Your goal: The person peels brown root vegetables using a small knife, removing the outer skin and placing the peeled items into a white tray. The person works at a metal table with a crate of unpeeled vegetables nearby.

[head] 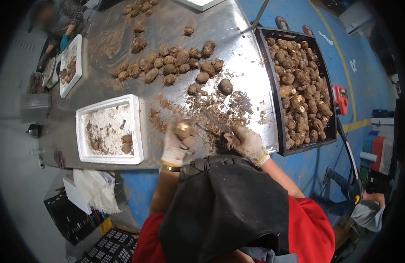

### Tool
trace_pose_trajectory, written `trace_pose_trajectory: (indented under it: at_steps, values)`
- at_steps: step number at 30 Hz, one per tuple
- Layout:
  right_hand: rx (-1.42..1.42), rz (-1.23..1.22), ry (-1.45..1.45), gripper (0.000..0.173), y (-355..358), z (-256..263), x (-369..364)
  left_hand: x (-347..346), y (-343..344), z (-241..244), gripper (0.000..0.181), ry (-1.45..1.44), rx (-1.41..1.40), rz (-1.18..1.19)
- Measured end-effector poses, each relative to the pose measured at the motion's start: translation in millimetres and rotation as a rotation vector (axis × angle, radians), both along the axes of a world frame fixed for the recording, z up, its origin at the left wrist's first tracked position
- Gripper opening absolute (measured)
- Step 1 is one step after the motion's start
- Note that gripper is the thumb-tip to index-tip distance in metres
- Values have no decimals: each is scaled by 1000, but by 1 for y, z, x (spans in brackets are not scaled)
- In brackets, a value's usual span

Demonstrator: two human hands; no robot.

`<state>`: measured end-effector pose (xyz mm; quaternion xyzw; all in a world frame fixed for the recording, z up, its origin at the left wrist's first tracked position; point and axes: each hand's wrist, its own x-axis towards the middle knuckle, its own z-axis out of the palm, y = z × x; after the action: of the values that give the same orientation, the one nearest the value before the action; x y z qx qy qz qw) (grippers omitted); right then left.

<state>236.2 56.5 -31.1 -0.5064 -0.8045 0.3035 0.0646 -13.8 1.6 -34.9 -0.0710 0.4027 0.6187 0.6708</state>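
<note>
My left hand (174, 148), in a soiled white knit glove, grips a brown taro corm (183, 129), which is blurred and has a pale patch. To its right my right hand (247, 142), gloved alike, is closed around the handle of what looks like a knife (213, 119). The dark blade points up and left towards the corm; whether it touches cannot be told. Under both hands, peelings and soil (233, 107) cover part of the metal table (107, 88). Just beyond lies a loose row of unpeeled corms (169, 69).
Left of my hands sits a white foam tray (140, 131) with a few corms and dirt. A black crate (280, 131) heaped with corms stands at the table's right edge. Across the table, a person's gloved hand (64, 42) is by another foam tray (78, 70). Another person (368, 210) is at lower right.
</note>
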Motion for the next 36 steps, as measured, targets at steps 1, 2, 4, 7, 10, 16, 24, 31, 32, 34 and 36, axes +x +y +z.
trace_pose_trajectory:
  at_steps: [1, 2, 4, 7, 10, 16, 24, 31, 32, 34, 36]
  values:
    - [-10, 21, -38, 34, -1, 3, 2, -14, -2, 3, 43, 35, 70, 16]
    - [66, -23, 51, 32, -7, -6, 8, -41, -8, -8, 43, 83, 90, 44]
    - [61, -39, 53, 35, -9, -12, 17, -85, -20, -13, 43, 416, -70, 175]
    - [0, -126, 69, 41, -10, -23, 24, -161, -47, -48, 44, 1349, -266, 275]
    - [-55, -163, 27, 44, -6, -20, 30, -171, -47, -27, 31, 2348, -876, -152]
    - [-61, -213, 132, 48, -11, -49, 41, -57, 73, -16, 33, 2458, 339, -4]
    - [-128, -56, -252, 43, 1, -22, 39, 79, 178, -62, 71, 2086, 147, -878]
    - [-85, -278, -28, 36, -6, -26, 57, 63, 142, -35, 72, 763, 194, -520]
    - [-76, -306, 10, 36, -7, -29, 56, 56, 126, -31, 61, 560, 106, -418]
    - [36, -355, 151, 37, -9, -35, 52, 41, 97, -36, 44, 240, 38, -264]
    - [2, -337, 222, 34, -6, -13, 42, 25, 75, -54, 37, 30, 95, -225]
